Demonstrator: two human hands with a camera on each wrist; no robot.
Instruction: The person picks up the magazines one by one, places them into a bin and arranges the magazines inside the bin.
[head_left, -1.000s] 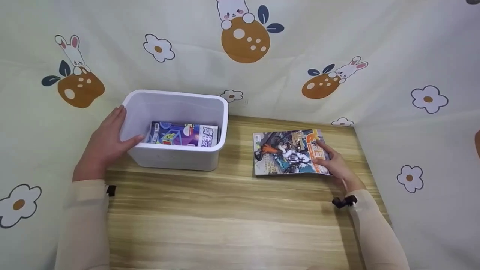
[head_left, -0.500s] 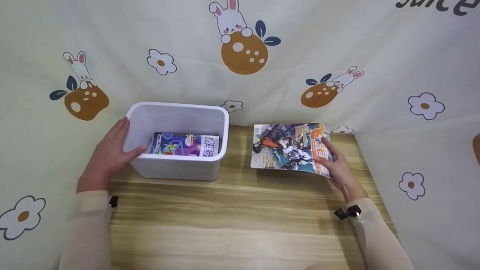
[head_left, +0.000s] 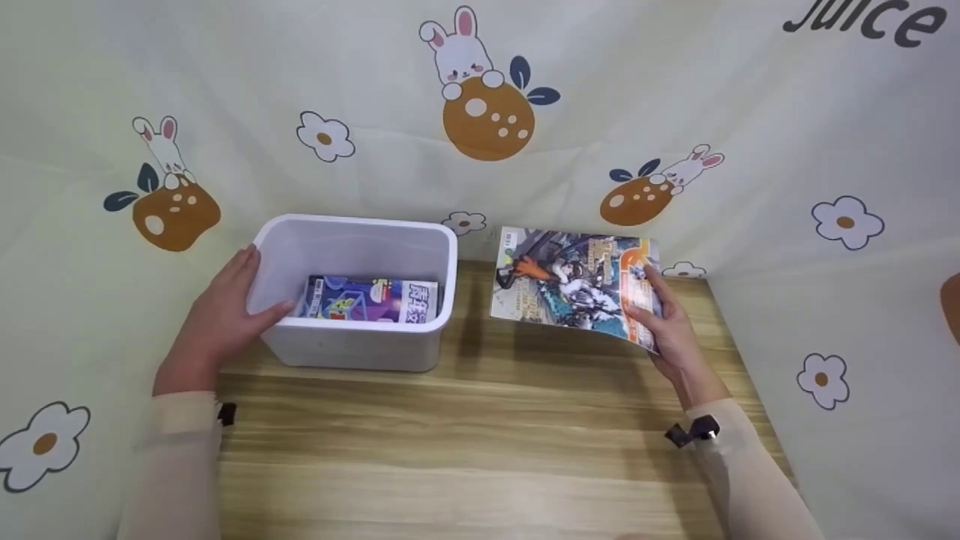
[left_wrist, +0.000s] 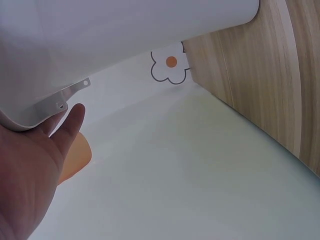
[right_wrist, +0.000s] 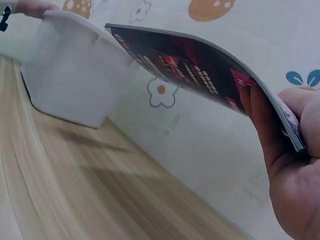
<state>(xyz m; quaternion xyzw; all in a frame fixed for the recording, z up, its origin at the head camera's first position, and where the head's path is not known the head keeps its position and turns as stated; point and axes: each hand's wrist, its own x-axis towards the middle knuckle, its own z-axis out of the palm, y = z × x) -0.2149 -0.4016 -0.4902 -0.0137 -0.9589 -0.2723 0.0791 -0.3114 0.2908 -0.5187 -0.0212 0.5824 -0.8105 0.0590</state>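
Observation:
A white plastic bin [head_left: 352,349] stands on the wooden table at the left. My left hand [head_left: 217,319] holds its left end, thumb over the front rim and fingers along the outer side; in the left wrist view fingers [left_wrist: 70,127] reach up under the rim. Inside the bin lies a magazine with a purple cover [head_left: 367,300]. My right hand [head_left: 671,330] grips a second magazine [head_left: 570,281] by its right end, thumb on the illustrated cover and fingers beneath. In the right wrist view this magazine, dark on its underside [right_wrist: 185,70], is raised off the table and bends along its length.
The wood-grain table [head_left: 450,450] runs up to a pale curtain [head_left: 375,180] printed with rabbits, oranges and flowers. The curtain encloses the back and both sides. Black wrist-worn devices [head_left: 694,431] sit on both sleeves.
My right hand has lifted the magazine from the table and brought it slightly left. The left hand stays on the bin. The head view has tilted up.

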